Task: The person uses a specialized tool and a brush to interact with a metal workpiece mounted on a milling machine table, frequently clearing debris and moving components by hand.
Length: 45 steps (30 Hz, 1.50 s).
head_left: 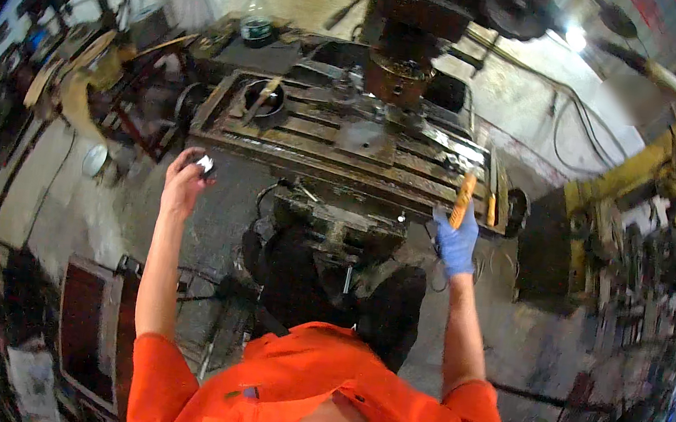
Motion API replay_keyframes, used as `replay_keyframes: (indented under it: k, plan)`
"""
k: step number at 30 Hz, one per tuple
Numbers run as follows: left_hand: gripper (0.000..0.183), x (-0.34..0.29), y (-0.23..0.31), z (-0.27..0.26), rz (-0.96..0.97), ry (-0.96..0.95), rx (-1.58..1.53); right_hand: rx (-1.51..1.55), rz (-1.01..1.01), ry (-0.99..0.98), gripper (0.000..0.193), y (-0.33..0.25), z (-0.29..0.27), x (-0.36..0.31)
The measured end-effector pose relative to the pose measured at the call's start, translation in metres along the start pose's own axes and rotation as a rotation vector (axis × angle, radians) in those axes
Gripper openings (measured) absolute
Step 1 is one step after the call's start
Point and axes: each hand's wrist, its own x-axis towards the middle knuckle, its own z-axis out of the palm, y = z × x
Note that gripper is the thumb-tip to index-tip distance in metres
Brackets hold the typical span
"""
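Observation:
My left hand [181, 186], bare, is raised just off the near left corner of the machine table. Its fingers are closed round a small shiny metal part [205, 164], partly covered by them. On the other side, my right hand [457, 246] wears a blue glove and grips an orange-handled tool [463, 201]. The handle points up and away; the tool's working end cannot be made out. Close by, a file [490, 206] with a similar orange handle lies along the right end of the slotted machine table [295, 145].
A black pot [273, 110] with a brush [264, 94] in it stands on the table's left part. The machine head [401, 75] comes down over the middle. A clear bottle [255, 28] stands behind left. Yellow machinery [576, 232] stands at right, a white bucket [95, 160] at left.

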Motion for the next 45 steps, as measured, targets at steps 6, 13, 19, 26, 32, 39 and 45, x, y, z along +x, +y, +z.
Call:
replay_keyframes:
  k: [6,13,19,26,32,39,45]
  plan:
    - [0.032,0.0,-0.025,-0.016,-0.051,-0.119,-0.035,-0.787,0.005,-0.612,0.05,-0.043,0.022,0.033]
    - [0.031,-0.02,-0.016,0.011,-0.132,-0.136,0.103,-0.724,0.17,-0.507,0.04,-0.042,0.082,0.105]
    - [0.04,-0.018,-0.02,0.049,-0.132,-0.185,0.345,-0.676,0.139,-0.72,0.045,-0.035,0.056,0.072]
    - [0.041,0.024,-0.043,0.167,0.173,-0.469,0.961,-0.563,0.143,-0.775,0.05,-0.052,-0.035,0.006]
    - [0.032,0.093,-0.077,0.235,0.531,-0.599,1.196,-0.48,0.166,-0.833,0.044,-0.056,-0.064,-0.001]
    - [0.033,0.129,-0.12,0.253,0.629,-0.589,1.297,-0.638,0.176,-0.747,0.045,-0.055,-0.049,0.025]
    - [0.03,0.132,-0.133,0.247,0.682,-0.565,1.292,-0.76,0.189,-0.676,0.046,-0.039,-0.014,0.047]
